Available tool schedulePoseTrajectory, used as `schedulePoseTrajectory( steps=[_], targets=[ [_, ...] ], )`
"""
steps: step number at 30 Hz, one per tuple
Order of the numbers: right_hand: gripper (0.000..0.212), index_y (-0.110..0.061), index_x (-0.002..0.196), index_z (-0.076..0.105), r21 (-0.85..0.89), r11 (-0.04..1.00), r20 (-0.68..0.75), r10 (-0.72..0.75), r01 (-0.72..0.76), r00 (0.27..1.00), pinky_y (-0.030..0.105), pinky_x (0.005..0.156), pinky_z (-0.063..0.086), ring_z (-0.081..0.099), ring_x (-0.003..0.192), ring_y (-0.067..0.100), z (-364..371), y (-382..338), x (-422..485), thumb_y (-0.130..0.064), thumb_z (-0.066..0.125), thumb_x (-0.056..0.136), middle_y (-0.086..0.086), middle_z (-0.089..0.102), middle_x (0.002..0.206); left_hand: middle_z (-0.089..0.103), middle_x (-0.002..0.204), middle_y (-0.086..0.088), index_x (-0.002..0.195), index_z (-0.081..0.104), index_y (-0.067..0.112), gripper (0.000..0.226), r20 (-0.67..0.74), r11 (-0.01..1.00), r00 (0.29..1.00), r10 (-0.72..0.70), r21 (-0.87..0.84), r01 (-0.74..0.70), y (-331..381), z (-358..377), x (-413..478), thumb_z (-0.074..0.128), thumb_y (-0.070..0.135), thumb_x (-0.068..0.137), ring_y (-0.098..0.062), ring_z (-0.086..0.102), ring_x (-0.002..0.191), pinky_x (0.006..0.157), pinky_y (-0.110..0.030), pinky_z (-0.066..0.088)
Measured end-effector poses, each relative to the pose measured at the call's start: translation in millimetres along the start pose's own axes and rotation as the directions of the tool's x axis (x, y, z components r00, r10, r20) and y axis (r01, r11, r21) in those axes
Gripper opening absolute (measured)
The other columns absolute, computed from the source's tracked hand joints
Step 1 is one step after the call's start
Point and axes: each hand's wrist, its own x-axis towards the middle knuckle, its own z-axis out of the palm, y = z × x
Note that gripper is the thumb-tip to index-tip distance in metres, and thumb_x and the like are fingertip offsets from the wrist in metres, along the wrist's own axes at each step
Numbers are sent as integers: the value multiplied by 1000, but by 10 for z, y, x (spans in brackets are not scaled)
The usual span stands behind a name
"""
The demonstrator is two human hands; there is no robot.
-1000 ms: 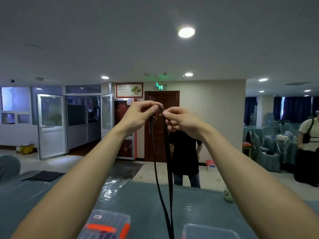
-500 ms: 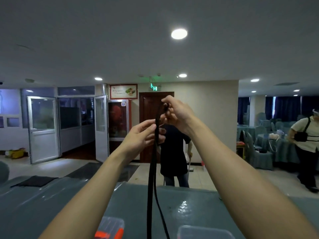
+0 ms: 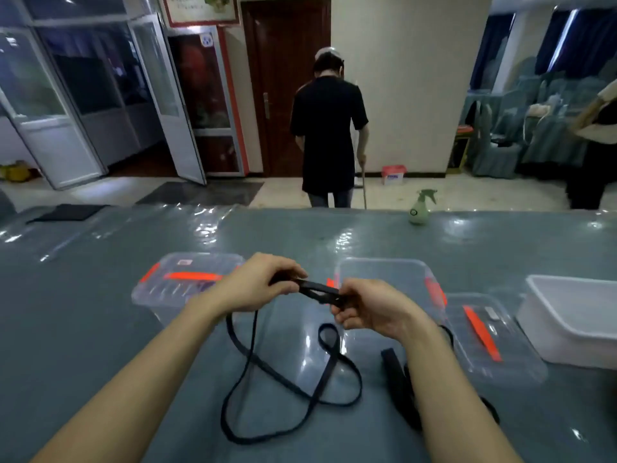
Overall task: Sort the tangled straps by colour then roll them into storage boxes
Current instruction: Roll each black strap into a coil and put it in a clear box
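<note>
Nearest the body, the slack of the black strap (image 3: 317,290) lies in loose, crossing loops on the table (image 3: 100,329), and a second dark strap (image 3: 395,369) runs under the right forearm. Above the loops, both hands hold the strap's leading end in the air. The left hand (image 3: 260,285) pinches it between curled fingers and thumb, and the right hand (image 3: 370,310) pinches the same short stretch just beside it, so the piece between them sits flat.

This looks like the start of a roll. To do it well, I would fold the tip tightly over itself, clamp that core with one thumb, and feed the band on flat with the other hand. The slack wants drawing up slowly, since the crossed loops could snag into a knot if pulled fast.

Just beyond the hands, a clear box with orange clips (image 3: 180,282) stands to the left. A second clear box (image 3: 394,272), which appears open, stands behind the right hand and is the likely home for the roll. A clear lid (image 3: 494,339) and a white tub (image 3: 574,315) lie further right. A bare lane of table runs between the two boxes.

Farther off, a spray bottle (image 3: 419,208) stands near the far edge, well apart from the work. A person in black (image 3: 329,128) stands beyond it.
</note>
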Motion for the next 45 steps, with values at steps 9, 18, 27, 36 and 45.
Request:
schedulePoseTrajectory(
  steps=[9, 18, 27, 36, 45],
  targets=[
    [24, 0, 93, 70, 143, 977, 5, 158, -157, 987, 25, 58, 58, 68, 59, 20, -292, 898, 59, -12, 52, 103, 16, 74, 79, 77, 90, 25, 113, 81, 30, 25, 79, 974, 996, -36, -221, 53, -124, 1042, -394, 87, 18, 92, 4, 74, 90, 84, -12, 54],
    [21, 1, 97, 68, 470, 879, 97, 36, -78, 995, 28, 61, 57, 64, 64, 23, -377, 1022, -7, -9, 49, 99, 15, 67, 79, 85, 101, -3, 118, 82, 23, 22, 20, 716, 976, -215, -676, 172, 165, 1467, -473, 84, 17, 97, -31, 83, 96, 96, -49, 65],
    [41, 0, 121, 76, 91, 996, 17, -9, 7, 1000, 32, 75, 62, 76, 82, 24, -445, 1168, 7, 8, 42, 99, 19, 79, 109, 71, 82, 22, 107, 74, 36, 16, 8, 990, 1000, 3, -139, -2, 127, 1260, -345, 81, 28, 95, -3, 64, 76, 76, -32, 54],
    [37, -4, 107, 82, 188, 982, 103, -22, 2, 994, 32, 83, 64, 78, 94, 27, -489, 1253, -66, 7, 47, 100, 19, 79, 106, 78, 94, 7, 117, 73, 28, 16, -2, 994, 996, 90, 68, -90, 156, 1306, -337, 75, 30, 101, -23, 69, 83, 74, -39, 53],
    [28, -35, 103, 78, -776, 595, -50, -388, 209, 920, 37, 74, 57, 61, 76, 15, -173, 1244, -52, -13, 74, 86, -2, 63, 88, 78, 96, 7, 111, 76, 22, 10, 22, 999, 998, 53, -12, -52, 186, 1328, -347, 72, 23, 102, -18, 69, 85, 80, -45, 56]
  ],
)
